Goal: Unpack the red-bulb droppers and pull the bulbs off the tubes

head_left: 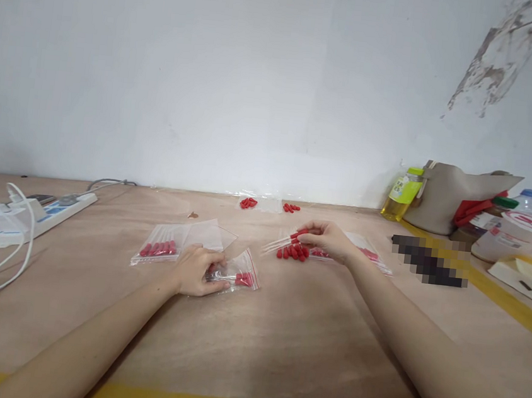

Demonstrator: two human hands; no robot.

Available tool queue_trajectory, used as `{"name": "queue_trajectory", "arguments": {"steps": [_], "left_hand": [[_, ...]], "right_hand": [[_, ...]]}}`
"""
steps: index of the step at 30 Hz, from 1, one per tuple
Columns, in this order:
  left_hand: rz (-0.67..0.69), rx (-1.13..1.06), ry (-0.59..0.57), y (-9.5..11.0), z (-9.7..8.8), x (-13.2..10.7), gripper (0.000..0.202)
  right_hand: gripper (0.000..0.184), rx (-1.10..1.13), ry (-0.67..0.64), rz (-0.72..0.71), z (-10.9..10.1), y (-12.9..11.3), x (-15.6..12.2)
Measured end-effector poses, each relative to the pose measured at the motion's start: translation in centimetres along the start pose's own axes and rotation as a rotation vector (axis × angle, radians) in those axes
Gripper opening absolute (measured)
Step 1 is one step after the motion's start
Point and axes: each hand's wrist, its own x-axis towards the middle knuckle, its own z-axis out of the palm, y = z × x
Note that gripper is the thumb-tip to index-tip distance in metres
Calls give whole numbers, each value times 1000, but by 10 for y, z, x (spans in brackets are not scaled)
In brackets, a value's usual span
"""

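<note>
Above the pile (292, 253) on the table (279, 340), pinching sticks (299, 234) by their red ends in the right hand (324, 237), arm outstretched. Probably light, stiff and slim, best held there. Further left, curling the left hand (196, 272) over a slippery-looking bag (244, 277), impossible to tell whether clamped on it
</note>
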Motion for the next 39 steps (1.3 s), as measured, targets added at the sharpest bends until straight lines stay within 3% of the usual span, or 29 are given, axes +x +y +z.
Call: {"name": "queue_trajectory", "arguments": {"steps": [3, 6, 10, 18, 27, 34, 36, 39], "left_hand": [[28, 44, 44, 1, 3, 1, 28], [29, 7, 192, 3, 9, 3, 27], [61, -93, 275, 6, 16, 4, 19], [138, -144, 229, 5, 19, 4, 17], [153, -129, 183, 4, 20, 4, 17], [150, -126, 161, 5, 18, 3, 18], [150, -129, 159, 5, 18, 3, 18], [145, -133, 156, 5, 18, 2, 18]], "right_hand": [[22, -91, 197, -133, 3, 8, 8], [19, -396, 311, -358, 24, 22, 16], [20, -907, 276, -519, 56, 34, 22], [13, -1100, 148, -559, 79, 39, 16], [13, -1160, 130, -566, 84, 43, 13], [13, -1022, 262, -520, 75, 35, 0], [9, -896, 216, -525, 74, 33, -3], [6, -762, 33, -545, 78, 28, -7]]}}
